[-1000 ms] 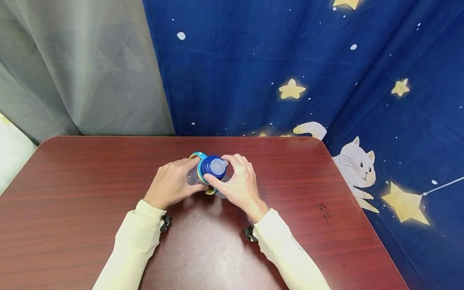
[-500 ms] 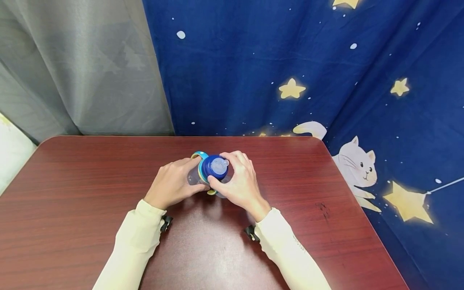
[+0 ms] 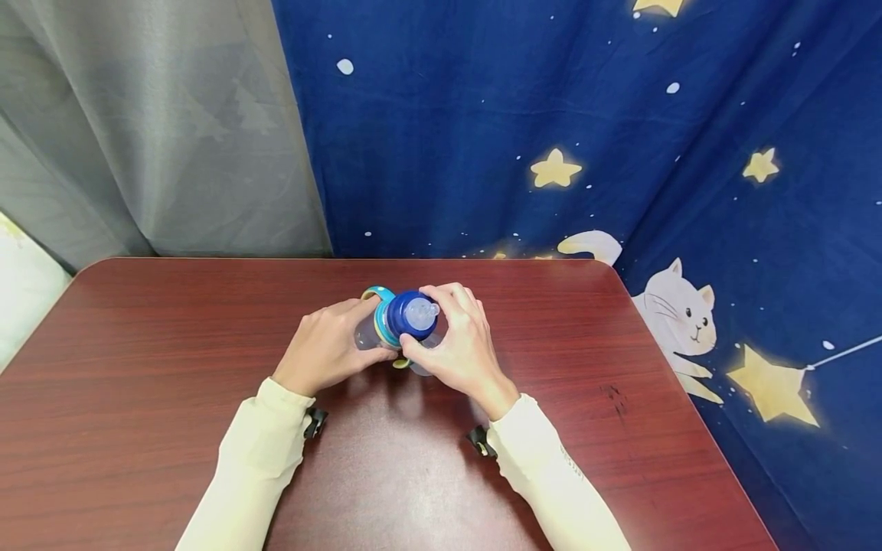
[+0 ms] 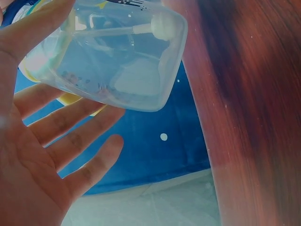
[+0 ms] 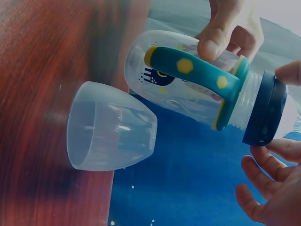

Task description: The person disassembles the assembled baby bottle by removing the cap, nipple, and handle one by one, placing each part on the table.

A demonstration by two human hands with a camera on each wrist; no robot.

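A clear baby bottle [image 5: 141,49] with a teal two-handled ring [image 5: 188,66] is tilted above the table. My left hand [image 3: 327,344] grips its body between thumb and fingers. My right hand [image 3: 458,348] pinches the dark blue screw collar [image 5: 265,108], which carries a clear teat [image 3: 420,314]. Bare threads of the bottle neck [image 5: 243,101] show between the collar and the teal ring. In the left wrist view a straw with a weighted end [image 4: 162,26] lies inside the bottle. The fingers behind the bottle are partly hidden in the head view.
A translucent dome-shaped cover [image 5: 113,132] stands on the red-brown wooden table [image 3: 172,329], just beside the bottle. Behind the table hang a grey curtain [image 3: 172,138] and a blue star-patterned curtain [image 3: 448,138].
My right hand and the blue collar have shifted slightly rightward, away from the bottle body. More of the teal ring and neck shows. The left hand stays in place.
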